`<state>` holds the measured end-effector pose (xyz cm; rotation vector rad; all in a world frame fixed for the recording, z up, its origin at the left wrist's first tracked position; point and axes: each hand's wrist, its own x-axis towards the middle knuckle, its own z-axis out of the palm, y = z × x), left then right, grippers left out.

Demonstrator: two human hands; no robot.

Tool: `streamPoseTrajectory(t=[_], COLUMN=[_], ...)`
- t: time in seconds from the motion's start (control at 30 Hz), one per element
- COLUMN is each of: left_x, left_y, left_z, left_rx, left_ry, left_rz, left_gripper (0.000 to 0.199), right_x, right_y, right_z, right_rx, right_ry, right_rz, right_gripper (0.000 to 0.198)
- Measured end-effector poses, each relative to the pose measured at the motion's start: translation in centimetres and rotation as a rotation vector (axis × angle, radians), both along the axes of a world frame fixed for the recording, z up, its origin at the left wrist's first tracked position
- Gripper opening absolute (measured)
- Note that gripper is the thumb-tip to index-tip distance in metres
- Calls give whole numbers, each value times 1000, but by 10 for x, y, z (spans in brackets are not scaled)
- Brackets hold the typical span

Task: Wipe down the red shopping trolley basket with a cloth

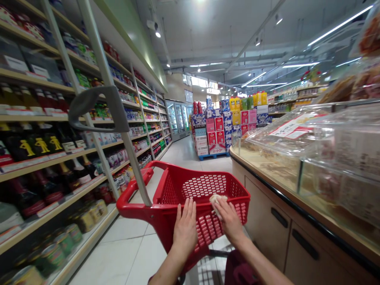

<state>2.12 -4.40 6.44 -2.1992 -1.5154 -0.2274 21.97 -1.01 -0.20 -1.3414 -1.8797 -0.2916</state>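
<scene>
A red plastic shopping cart basket (172, 186) with a perforated wall stands right in front of me. My left hand (186, 225) lies flat against its near side, fingers stretched upward to the rim. Over the same rim, farther right, my right hand (228, 217) presses a crumpled whitish cloth (218, 198) onto the edge. The cloth is partly covered by the fingers. To the left, a grey loop handle (114, 109) sits on a metal pole that rises past the cart's red handle (127, 198).
Shelves (68, 154) of bottles and cans line the left. A wooden counter (267, 221) with clear plastic food boxes (293, 126) runs close along the right. Ahead, stacked drink cartons (215, 134) rest on a blue pallet (213, 156). Tiled floor (130, 249) shows beneath.
</scene>
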Motion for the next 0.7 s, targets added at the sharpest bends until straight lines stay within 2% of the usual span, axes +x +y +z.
streamPoseTrajectory(t=[0.1, 0.17, 0.2, 0.3, 0.37, 0.4, 0.5, 0.57, 0.63, 0.7], left_x=[1, 3, 5, 7, 6, 6, 7, 7, 6, 4], left_y=[-1, -2, -2, -2, -1, -1, 1, 2, 2, 0], left_z=[0, 0, 0, 0, 0, 0, -5, -9, -14, -16], left_rx=[0, 7, 10, 7, 2, 1, 23, 58, 97, 117], left_ry=[-14, -28, -33, -24, -8, -2, 3, 9, 20, 24], left_rz=[1, 15, 19, 12, 6, 7, 19, 25, 15, -16], left_gripper=[65, 64, 63, 61, 60, 60, 62, 64, 64, 63], right_x=[35, 46, 43, 15, 1, -1, 9, 14, 10, 2], right_y=[7, 10, 9, 2, -2, -2, 0, 0, -5, -15], right_z=[0, 0, 0, 1, 4, 5, 2, -13, -41, -72], right_rx=[-112, -163, -162, -87, -47, -39, -18, 31, 81, 59], right_ry=[94, 141, 142, 47, 4, 13, 116, 141, 122, 111], right_rz=[-289, -391, -374, -116, -18, -33, -200, -200, -103, -11], right_gripper=[57, 54, 54, 59, 60, 59, 54, 53, 53, 52])
